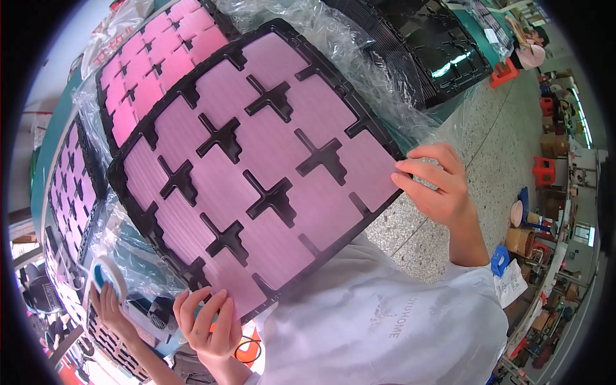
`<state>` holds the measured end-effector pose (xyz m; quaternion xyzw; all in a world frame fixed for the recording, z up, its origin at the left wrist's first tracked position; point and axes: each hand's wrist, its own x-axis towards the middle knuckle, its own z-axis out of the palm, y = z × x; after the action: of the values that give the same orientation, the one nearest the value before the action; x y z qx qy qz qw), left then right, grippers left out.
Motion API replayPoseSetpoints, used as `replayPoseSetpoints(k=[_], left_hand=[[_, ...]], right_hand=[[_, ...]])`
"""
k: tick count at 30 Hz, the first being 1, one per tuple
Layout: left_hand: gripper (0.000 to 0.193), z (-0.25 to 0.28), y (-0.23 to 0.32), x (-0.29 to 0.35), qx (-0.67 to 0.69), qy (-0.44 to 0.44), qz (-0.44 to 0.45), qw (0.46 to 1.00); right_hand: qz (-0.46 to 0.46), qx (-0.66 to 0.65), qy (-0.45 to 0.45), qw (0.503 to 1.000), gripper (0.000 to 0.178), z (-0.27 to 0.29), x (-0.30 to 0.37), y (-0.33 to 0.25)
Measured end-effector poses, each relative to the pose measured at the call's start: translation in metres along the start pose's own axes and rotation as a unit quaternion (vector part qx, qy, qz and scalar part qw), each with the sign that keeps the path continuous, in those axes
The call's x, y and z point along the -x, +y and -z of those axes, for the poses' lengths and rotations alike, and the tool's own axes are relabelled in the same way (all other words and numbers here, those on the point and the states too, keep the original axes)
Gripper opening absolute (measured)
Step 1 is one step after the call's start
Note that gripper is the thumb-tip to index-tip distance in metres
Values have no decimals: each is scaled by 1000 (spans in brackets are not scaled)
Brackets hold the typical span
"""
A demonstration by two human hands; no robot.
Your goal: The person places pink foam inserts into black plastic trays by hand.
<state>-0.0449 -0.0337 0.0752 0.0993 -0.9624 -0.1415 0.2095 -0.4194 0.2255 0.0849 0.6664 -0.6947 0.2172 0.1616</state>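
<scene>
Left hand (pixel 206 324) fingers curl around the lower edge of the black tray (pixel 256 170); right hand (pixel 435 185) fingers pinch its right edge. The tray, filled with pink panels, fills frame centre, tilted. Similar filled trays (pixel 154 61) lie on clear plastic wrap (pixel 378 77), upper left.

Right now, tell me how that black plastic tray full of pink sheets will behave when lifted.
The black plastic tray with pink sheets probably stays fairly stiff: it spans flat between the left hand and right hand. It seems light, pinched only at its edges. Tilted, the loose-looking sheets might slide out.
</scene>
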Motion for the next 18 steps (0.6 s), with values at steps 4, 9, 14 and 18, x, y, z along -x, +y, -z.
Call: replayPoseSetpoints(k=[4, 9, 14, 18], left_hand=[[21, 5, 4, -2, -1, 12, -3, 1000], [22, 0, 0, -4, -4, 5, 3, 1000], [23, 0, 2, -4, -15, -9, 3, 1000], [24, 3, 4, -3, -20, -18, -4, 1000]], right_hand=[[-7, 22, 11, 1000, 27, 5, -1, -2], [-16, 12, -4, 1000, 26, -2, -2, 0], [-23, 18, -25, 999, 25, 2, -2, 0], [4, 3, -40, 999, 26, 3, -8, 0]])
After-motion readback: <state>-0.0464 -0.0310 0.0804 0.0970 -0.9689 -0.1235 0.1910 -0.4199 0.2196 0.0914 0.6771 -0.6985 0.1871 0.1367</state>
